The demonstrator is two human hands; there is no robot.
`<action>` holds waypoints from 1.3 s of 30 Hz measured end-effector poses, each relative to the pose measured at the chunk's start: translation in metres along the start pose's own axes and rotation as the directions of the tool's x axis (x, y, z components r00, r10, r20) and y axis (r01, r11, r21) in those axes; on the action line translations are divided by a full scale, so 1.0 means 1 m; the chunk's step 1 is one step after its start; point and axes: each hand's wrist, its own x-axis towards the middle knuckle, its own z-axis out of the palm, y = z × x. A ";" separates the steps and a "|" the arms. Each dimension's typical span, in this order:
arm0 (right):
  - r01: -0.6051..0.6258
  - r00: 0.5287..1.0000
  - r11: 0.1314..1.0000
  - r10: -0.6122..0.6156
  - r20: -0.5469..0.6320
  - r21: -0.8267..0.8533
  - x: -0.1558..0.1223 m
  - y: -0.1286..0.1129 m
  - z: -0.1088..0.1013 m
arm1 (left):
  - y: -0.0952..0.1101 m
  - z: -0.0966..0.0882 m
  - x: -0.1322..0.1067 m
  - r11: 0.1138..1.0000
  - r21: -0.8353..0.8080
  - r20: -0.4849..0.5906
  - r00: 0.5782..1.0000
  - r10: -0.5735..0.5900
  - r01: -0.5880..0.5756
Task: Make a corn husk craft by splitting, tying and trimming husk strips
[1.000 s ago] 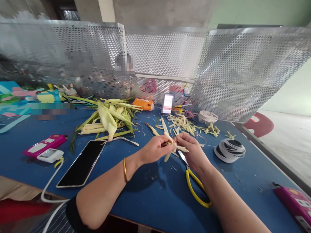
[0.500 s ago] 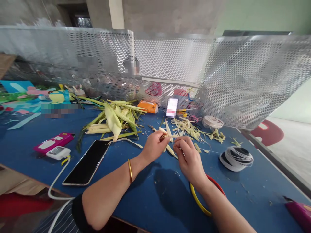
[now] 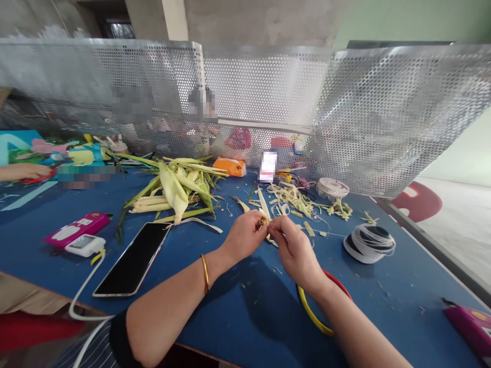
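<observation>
My left hand (image 3: pixel 245 235) and my right hand (image 3: pixel 293 248) meet above the blue table (image 3: pixel 230 317), both pinched on a small bundle of pale corn-husk strips (image 3: pixel 264 217). The strips stick up and away from my fingers. A thin white thread (image 3: pixel 330 234) runs from my hands towards a spool of white thread (image 3: pixel 369 243) on the right. Scissors with yellow and red handles (image 3: pixel 318 312) lie under my right wrist, mostly hidden by it.
A pile of green corn husks (image 3: pixel 178 186) lies at the back left, husk scraps (image 3: pixel 299 199) at the back centre. A black phone (image 3: pixel 132 258), a pink device (image 3: pixel 76 229) and a white device (image 3: pixel 83 244) lie left. A perforated metal screen (image 3: pixel 345 112) closes the back. Another person's hand (image 3: pixel 21 171) is far left.
The view shifted slightly. My hands have closed in together on the husk bundle, and my right hand moved back over the scissors, hiding their blades. Another person's hand appeared at far left.
</observation>
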 end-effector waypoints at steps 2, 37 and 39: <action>0.008 1.000 1.000 -0.008 0.006 0.005 0.001 0.002 -0.001 | -0.001 0.001 -0.001 0.996 0.078 -0.008 0.999 0.043 -0.042; -0.265 0.783 0.956 0.287 0.552 -0.121 -0.001 0.034 0.008 | 0.007 -0.035 -0.056 0.926 0.377 0.417 0.892 -0.177 0.007; -0.269 0.778 0.955 0.291 0.557 -0.123 -0.001 0.033 0.008 | 0.004 -0.038 -0.051 0.919 0.394 0.407 0.899 -0.161 -0.014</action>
